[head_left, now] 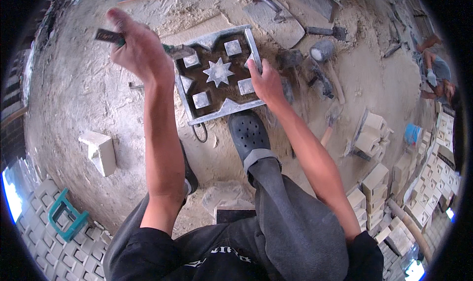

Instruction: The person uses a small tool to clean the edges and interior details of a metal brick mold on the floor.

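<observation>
We see the left hand (135, 47) closed around a dark-handled trowel (148, 42), fingers wrapped tight on the handle, blade tip reaching the upper-left corner of the metal mould frame (221, 111). The right hand (266, 81) grips the frame's right edge, fingers curled over the rim, thumb on the inside.

The frame lies flat on the sandy ground (74, 84), centre of view, just ahead of a black perforated clog (249, 133) whose toe touches the near rail. Inside it: a star-shaped insert (218, 71) in the middle, four small square blocks near the corners, dark fill between them. We can't tell how deep the fill sits.

Room to move: open sand to the left of the frame, with one pale moulded block (101, 153) well apart, lower left. The right side is crowded: a rubber mallet (325, 54) and other tools lie just beside the right rail. A flat spade-like blade (281, 25) rests just past the far edge. Stacks of pale blocks (374, 182) fill the lower right, well apart from the frame. A teal stool (66, 214) stands on paving at lower left.
</observation>
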Demonstrator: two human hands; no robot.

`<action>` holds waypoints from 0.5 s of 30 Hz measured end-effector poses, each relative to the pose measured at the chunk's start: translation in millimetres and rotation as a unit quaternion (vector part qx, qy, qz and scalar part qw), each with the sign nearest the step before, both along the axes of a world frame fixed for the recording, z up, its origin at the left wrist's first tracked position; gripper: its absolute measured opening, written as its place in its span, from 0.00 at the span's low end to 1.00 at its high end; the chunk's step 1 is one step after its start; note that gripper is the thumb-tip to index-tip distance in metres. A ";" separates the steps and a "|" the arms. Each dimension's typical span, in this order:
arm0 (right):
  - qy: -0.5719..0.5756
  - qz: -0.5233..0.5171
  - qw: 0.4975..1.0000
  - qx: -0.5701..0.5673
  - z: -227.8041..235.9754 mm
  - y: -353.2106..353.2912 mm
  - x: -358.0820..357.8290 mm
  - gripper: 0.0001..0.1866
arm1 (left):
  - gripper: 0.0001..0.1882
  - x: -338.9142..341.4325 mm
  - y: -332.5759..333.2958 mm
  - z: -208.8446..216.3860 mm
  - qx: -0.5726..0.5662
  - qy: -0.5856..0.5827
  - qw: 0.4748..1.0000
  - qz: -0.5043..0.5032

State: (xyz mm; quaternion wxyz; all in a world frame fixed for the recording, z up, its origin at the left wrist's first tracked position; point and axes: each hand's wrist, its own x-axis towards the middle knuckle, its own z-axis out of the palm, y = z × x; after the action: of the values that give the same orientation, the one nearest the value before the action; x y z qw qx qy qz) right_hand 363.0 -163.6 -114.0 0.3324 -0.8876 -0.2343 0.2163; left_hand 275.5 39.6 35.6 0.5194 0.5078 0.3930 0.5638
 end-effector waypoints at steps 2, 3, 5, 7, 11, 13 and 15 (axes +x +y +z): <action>0.000 0.004 1.000 -0.002 0.5 -0.7 1.9 0.30 | 0.29 11.9 5.7 -8.5 0.010 -0.002 1.000 0.006; -0.002 -0.001 1.000 0.000 0.1 -4.8 4.6 0.30 | 0.29 19.1 4.4 -20.7 0.009 -0.004 1.000 0.006; 0.003 -0.001 1.000 0.016 2.9 -1.5 0.3 0.30 | 0.28 12.6 13.3 -46.6 0.004 0.023 0.999 -0.037; 0.011 0.005 1.000 0.004 3.8 -1.1 -0.6 0.30 | 0.26 11.9 18.2 -69.6 -0.007 0.042 0.996 -0.073; 0.038 0.003 0.999 0.014 2.1 -0.8 -0.9 0.29 | 0.26 0.1 39.3 -73.4 -0.025 0.043 0.957 -0.285; 0.041 0.005 0.999 0.021 0.7 -2.8 1.1 0.29 | 0.26 7.4 38.4 -66.7 -0.016 0.030 0.966 -0.256; 0.027 0.004 0.999 0.027 0.7 -3.0 5.7 0.28 | 0.26 8.1 30.3 -57.9 -0.001 0.001 0.975 -0.222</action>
State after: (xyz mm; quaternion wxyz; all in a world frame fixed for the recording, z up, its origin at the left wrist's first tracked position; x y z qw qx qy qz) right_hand 368.7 -166.6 -113.3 0.3615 -0.8713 -0.2346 0.2349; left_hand 283.6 69.9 -22.3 0.6316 0.5826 0.2716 0.4335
